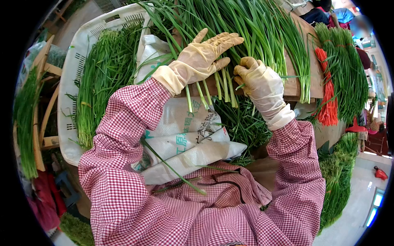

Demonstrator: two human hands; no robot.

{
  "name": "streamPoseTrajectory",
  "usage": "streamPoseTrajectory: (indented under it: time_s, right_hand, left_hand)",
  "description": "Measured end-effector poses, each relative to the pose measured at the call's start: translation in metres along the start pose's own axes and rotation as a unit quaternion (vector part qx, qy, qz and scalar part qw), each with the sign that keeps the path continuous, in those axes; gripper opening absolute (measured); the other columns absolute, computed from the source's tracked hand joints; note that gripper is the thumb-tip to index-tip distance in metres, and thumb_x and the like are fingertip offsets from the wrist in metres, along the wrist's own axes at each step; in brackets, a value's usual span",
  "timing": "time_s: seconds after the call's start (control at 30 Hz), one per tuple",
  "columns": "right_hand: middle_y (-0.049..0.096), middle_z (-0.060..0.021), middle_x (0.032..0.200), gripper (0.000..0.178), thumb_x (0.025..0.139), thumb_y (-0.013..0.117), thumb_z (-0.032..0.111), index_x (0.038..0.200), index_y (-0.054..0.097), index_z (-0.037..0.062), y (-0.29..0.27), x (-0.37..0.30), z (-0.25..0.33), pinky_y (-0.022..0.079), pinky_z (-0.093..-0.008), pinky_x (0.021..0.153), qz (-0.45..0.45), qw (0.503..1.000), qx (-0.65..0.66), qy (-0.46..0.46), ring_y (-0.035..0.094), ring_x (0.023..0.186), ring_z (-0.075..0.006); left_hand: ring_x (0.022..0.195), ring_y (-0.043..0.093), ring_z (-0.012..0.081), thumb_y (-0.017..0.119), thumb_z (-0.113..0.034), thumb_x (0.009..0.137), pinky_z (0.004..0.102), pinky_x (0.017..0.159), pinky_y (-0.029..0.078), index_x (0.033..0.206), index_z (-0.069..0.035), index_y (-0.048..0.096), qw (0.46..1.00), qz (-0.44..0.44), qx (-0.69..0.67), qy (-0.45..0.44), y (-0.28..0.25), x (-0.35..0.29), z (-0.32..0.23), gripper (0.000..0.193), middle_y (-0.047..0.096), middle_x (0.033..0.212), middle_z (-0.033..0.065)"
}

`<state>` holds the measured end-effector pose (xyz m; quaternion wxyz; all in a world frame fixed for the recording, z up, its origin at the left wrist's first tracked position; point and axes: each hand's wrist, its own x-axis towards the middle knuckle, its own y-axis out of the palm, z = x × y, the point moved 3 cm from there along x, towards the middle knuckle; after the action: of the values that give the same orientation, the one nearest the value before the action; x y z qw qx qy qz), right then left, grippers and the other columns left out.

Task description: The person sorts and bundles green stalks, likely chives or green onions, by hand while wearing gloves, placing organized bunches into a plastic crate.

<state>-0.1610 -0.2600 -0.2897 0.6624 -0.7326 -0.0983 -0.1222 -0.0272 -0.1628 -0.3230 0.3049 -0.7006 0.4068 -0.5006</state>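
Observation:
Long garlic chives (258,28) lie spread over the wooden table, their pale stem ends toward me. My left hand (205,55), in a cream rubber glove, rests across several stalks with its fingers stretched out. Stem ends (223,88) stick out below that palm, over the table edge. Just to the right, my right hand (258,80) is gloved too, with its fingers curled together. A bit of green leaf (240,86) pokes out at its fingertips; the rest of what it pinches is hidden. One loose chive (172,168) lies across a white woven sack (180,127) on my lap.
A white plastic crate (67,102) with chive bundles stands at left. Red ties (327,90) hang at the table's right edge beside upright bundles (349,69). More bundles (338,176) stand at lower right. Loose greens (246,127) lie below the table edge. Another person (328,16) is at far right.

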Motion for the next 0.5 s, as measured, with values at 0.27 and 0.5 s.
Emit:
streamPoseTrajectory:
  time_s: [0.27,0.5]
  right_hand:
    - [0.065,-0.0055,0.089,0.023,0.079,0.066,0.018,0.101,0.059,0.0123,-0.04,-0.068,0.058,0.053,-0.0312,0.062,0.195,0.914,0.356,-0.023,0.063,0.074,-0.0203]
    - [0.065,-0.0057,0.072,0.034,0.078,0.07,0.029,0.107,0.057,0.0158,-0.08,-0.045,0.056,0.05,-0.0315,0.051,0.185,0.902,0.382,0.075,0.063,0.058,-0.0215]
  left_hand:
    - [0.134,0.029,0.0191,0.051,-0.021,0.088,0.0488,0.111,0.011,0.141,-0.023,0.029,0.999,0.017,-0.033,-0.013,-0.006,-0.004,0.003,0.058,0.034,0.144,0.0015]
    - [0.135,0.028,0.0205,0.053,-0.012,0.082,0.0478,0.112,0.009,0.141,-0.025,0.028,0.998,0.047,-0.032,-0.012,-0.009,-0.005,0.003,0.065,0.04,0.14,0.0027]
